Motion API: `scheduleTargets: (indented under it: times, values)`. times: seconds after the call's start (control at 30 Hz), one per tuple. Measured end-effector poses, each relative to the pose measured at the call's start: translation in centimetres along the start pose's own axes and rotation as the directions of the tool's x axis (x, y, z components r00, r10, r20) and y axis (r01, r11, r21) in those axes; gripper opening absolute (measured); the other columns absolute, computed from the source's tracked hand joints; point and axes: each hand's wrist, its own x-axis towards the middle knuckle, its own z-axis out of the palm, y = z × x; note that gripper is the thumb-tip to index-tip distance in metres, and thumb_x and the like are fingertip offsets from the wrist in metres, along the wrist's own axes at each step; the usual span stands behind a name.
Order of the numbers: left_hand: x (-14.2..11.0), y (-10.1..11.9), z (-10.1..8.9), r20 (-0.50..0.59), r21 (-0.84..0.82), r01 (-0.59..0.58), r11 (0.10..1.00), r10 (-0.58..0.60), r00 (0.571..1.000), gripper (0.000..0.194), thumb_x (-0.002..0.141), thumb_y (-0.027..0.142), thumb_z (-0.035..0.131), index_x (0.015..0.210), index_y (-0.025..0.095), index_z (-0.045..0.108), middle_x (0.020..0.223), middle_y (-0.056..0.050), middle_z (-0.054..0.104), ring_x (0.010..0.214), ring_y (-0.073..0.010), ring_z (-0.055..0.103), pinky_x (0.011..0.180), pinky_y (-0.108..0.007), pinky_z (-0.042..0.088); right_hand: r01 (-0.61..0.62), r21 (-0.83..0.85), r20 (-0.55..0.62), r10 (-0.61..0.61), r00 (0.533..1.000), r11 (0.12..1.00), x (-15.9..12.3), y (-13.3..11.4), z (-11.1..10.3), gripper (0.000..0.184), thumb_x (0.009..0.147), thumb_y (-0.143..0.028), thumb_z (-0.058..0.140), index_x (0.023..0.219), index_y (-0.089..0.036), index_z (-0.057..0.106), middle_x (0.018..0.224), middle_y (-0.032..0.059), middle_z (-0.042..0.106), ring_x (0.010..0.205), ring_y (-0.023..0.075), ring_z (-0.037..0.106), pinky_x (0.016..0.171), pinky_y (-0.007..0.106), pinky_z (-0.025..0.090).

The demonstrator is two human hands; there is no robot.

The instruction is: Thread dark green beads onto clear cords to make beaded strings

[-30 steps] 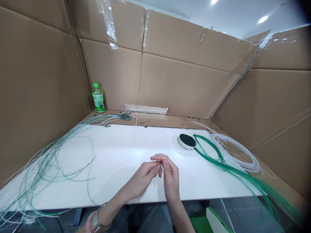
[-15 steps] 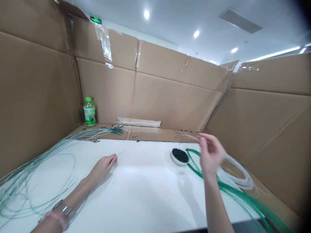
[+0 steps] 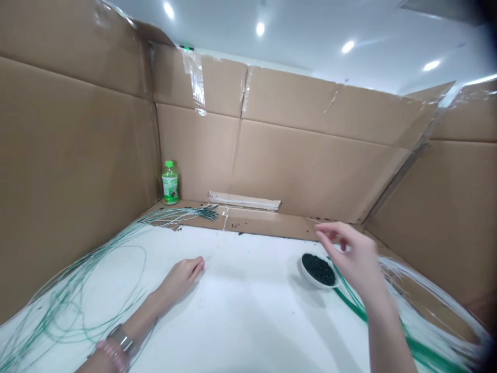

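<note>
Head view: hands [image 3: 180, 282] [image 3: 355, 256] now well apart

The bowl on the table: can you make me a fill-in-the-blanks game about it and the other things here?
The bowl is closer to the person's ____ hand.
The bottle has a ____ cap.
The walls are made of ____.
The metal bangle is on the ____ wrist.

Missing words: right; green; cardboard; left.
</note>
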Motion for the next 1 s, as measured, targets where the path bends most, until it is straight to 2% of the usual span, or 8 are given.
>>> scheduleTargets:
  times: [0.03,0.07,0.13,0.2,0.27,0.37,0.73,1.0]
  values:
    - [0.0,0.1,0.0,0.013,0.004,-0.002,1.000,0.002,1.000,0.036,0.093,0.036,0.022,0.072,0.020,0.048,0.071,-0.004,0.061,0.069,-0.0194,0.057,0.069,-0.028,0.036,-0.085,-0.155,0.255,0.123,0.959,0.984,0.3,0.8,0.6,0.015,0.086,-0.025,0.055,0.096,-0.018,0.063,0.089,0.0033,0.065,0.080,0.0142,0.061,0.076,0.030,0.049]
    - [-0.1,0.2,0.0,0.027,0.006,-0.005,1.000,0.005,1.000,0.036,0.093,0.036,0.022,0.072,0.020,0.048,0.072,-0.004,0.061,0.069,-0.0194,0.057,0.069,-0.028,0.036,-0.128,-0.227,0.346,0.202,0.916,0.966,0.6,1.9,1.4,0.012,0.083,-0.018,0.055,0.090,-0.017,0.066,0.085,0.0048,0.066,0.076,0.0150,0.061,0.072,0.029,0.048]
    - [-0.2,0.4,0.0,0.051,0.008,-0.013,1.000,0.012,0.999,0.036,0.093,0.036,0.021,0.072,0.021,0.047,0.072,-0.003,0.060,0.069,-0.0193,0.056,0.069,-0.028,0.036,-0.175,-0.311,0.440,0.304,0.845,0.934,0.6,4.4,3.2,0.011,0.080,-0.011,0.056,0.080,-0.013,0.067,0.080,0.0083,0.066,0.073,0.0159,0.061,0.069,0.028,0.047]
    - [-0.2,0.4,-0.1,0.062,0.009,-0.010,1.000,0.010,0.998,0.036,0.093,0.037,0.021,0.071,0.021,0.045,0.070,-0.003,0.059,0.067,-0.0191,0.056,0.067,-0.028,0.036,-0.179,-0.361,0.555,0.365,0.747,0.915,0.0,6.8,4.9,0.007,0.081,-0.017,0.060,0.078,-0.013,0.065,0.076,0.0048,0.065,0.069,0.0133,0.060,0.067,0.027,0.048]
    - [-0.2,0.4,-0.1,0.069,0.000,-0.003,1.000,0.003,0.998,0.036,0.093,0.037,0.022,0.070,0.021,0.044,0.070,-0.003,0.059,0.067,-0.0189,0.055,0.067,-0.028,0.035,-0.166,-0.392,0.634,0.397,0.664,0.905,-0.7,8.6,6.2,0.015,0.086,-0.027,0.058,0.084,-0.013,0.062,0.080,0.0020,0.063,0.070,0.0115,0.060,0.068,0.028,0.050]
    - [-0.3,0.4,-0.2,0.088,-0.003,0.003,1.000,-0.002,0.996,0.036,0.093,0.038,0.022,0.072,0.021,0.047,0.073,-0.003,0.061,0.068,-0.0189,0.056,0.067,-0.028,0.036,-0.144,-0.422,0.681,0.418,0.601,0.895,-1.4,9.7,7.2,0.020,0.088,-0.031,0.055,0.093,-0.013,0.061,0.091,0.0035,0.062,0.078,0.0127,0.060,0.072,0.030,0.051]
    - [-0.3,0.3,-0.3,0.079,0.003,-0.035,0.999,0.035,0.996,0.036,0.092,0.037,0.024,0.074,0.021,0.051,0.074,-0.003,0.064,0.070,-0.0197,0.058,0.068,-0.027,0.037,-0.093,-0.421,0.702,0.389,0.597,0.902,-2.2,10.1,7.7,0.022,0.089,-0.031,0.054,0.101,-0.013,0.059,0.102,0.0061,0.061,0.089,0.0160,0.060,0.079,0.035,0.051]
    - [-0.4,0.7,-0.6,0.077,0.007,-0.046,0.999,0.045,0.996,0.035,0.092,0.036,0.025,0.076,0.021,0.052,0.076,-0.004,0.064,0.072,-0.0202,0.058,0.070,-0.028,0.037,-0.152,-0.362,0.660,0.368,0.655,0.920,-2.6,9.8,6.8,0.021,0.089,-0.031,0.054,0.099,-0.014,0.060,0.100,0.0054,0.062,0.087,0.0151,0.060,0.078,0.034,0.051]
